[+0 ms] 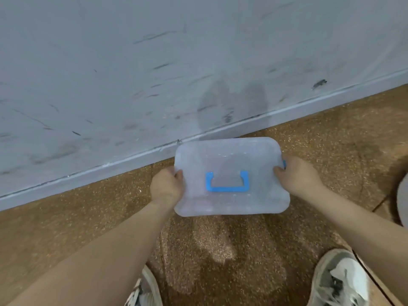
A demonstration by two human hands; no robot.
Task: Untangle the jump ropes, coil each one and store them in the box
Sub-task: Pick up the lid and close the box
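A translucent plastic box with a lid and a blue carry handle sits at the middle of the head view, near the foot of a wall. My left hand grips its left side. My right hand grips its right side, beside a blue side clip. No jump rope shows anywhere in view, and the cloudy lid hides the box's inside.
A scuffed pale grey wall with a skirting board runs diagonally behind the box. The floor is brown speckled stone. My two shoes stand at the bottom edge. A grey rounded object pokes in at the right edge.
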